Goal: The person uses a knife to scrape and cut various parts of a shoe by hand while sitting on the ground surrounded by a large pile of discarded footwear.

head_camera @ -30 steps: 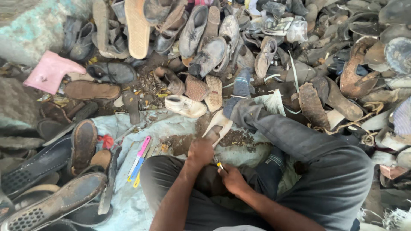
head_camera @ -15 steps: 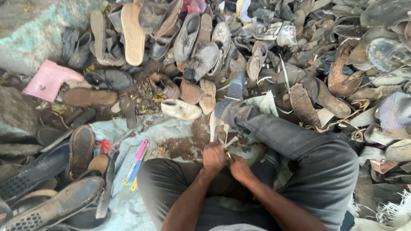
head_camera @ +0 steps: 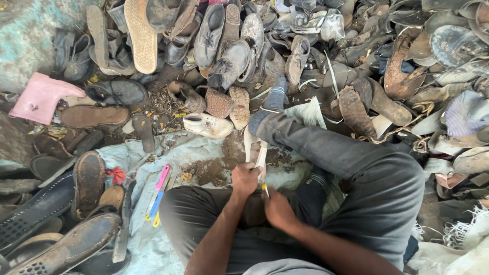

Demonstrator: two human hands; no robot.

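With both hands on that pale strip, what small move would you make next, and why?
Probably draw the small yellow-handled tool in the right hand a little further along the pale cream sole strip, since the left hand pins that strip down right beside the tool.

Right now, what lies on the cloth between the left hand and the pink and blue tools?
In the head view, between the left hand and the pink and blue tools lies a brown patch of dirt on the pale cloth.
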